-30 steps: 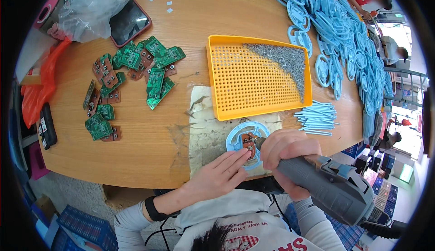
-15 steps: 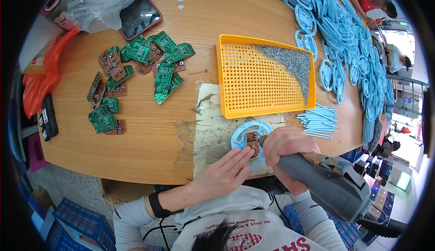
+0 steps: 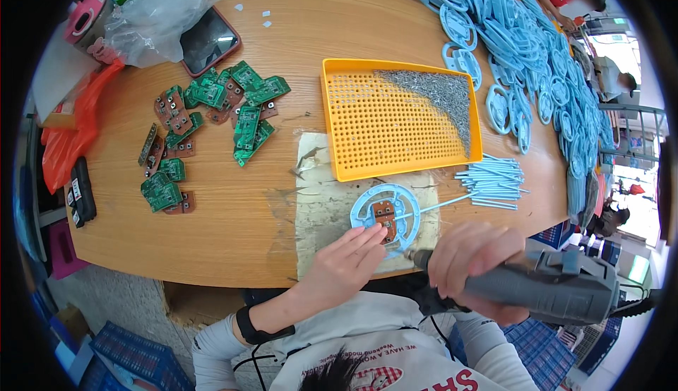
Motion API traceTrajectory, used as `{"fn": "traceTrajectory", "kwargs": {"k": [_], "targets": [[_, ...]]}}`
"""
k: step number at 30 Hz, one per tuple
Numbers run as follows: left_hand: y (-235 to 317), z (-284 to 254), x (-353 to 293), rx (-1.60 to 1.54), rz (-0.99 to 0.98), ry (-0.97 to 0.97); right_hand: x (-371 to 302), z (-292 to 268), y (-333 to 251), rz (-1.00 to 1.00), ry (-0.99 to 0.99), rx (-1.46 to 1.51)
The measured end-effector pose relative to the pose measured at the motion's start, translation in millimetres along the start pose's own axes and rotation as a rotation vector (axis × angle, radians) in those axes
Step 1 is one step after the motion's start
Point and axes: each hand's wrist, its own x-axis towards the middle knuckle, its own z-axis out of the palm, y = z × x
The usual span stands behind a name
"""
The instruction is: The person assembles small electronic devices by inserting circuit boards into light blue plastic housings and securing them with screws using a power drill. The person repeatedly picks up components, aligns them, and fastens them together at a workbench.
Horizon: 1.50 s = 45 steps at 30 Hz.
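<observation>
Head view shows a brown circuit board (image 3: 383, 212) inside a light-blue plastic ring (image 3: 413, 227) on a stained sheet (image 3: 314, 229) at the worktop's (image 3: 176, 250) near edge; the left hand (image 3: 346, 264) presses it with outstretched fingers, while the right hand's (image 3: 474, 260) grip is clenched around a grey power screwdriver (image 3: 551, 293), its tip just right of the ring. Beyond stands a yellow tray (image 3: 402, 173) partly filled with screws (image 3: 441, 98), with pale-blue rods (image 3: 494, 183) to its right and green boards (image 3: 246, 126) to its left.

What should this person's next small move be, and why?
Probably swing the right hand, with its dark-grey power screwdriver, up to the small silver screws in the perforated yellow plastic tray. The driver's tip is clear of the brown circuit board, on which the left hand rests its fingertips. Whether the tip already carries a screw is too small to tell.
</observation>
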Motion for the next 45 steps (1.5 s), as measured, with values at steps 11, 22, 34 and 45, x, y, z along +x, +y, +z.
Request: {"fn": "traceTrajectory", "kwargs": {"k": [11,22,34,45], "targets": [[15,-9,1,0.004,0.026,0.003,-23,13,-5,-0.091,0.099,0.083],[17,-12,1,-0.085,0.026,0.035,-22,14,-8,-0.104,0.055,0.088],[11,-11,8,-0.136,0.067,0.069,-15,8,-5,-0.06,-0.022,0.047],[14,-32,19,-0.16,0.076,-0.134,-24,15,-3,-0.032,0.042,0.086]]}}
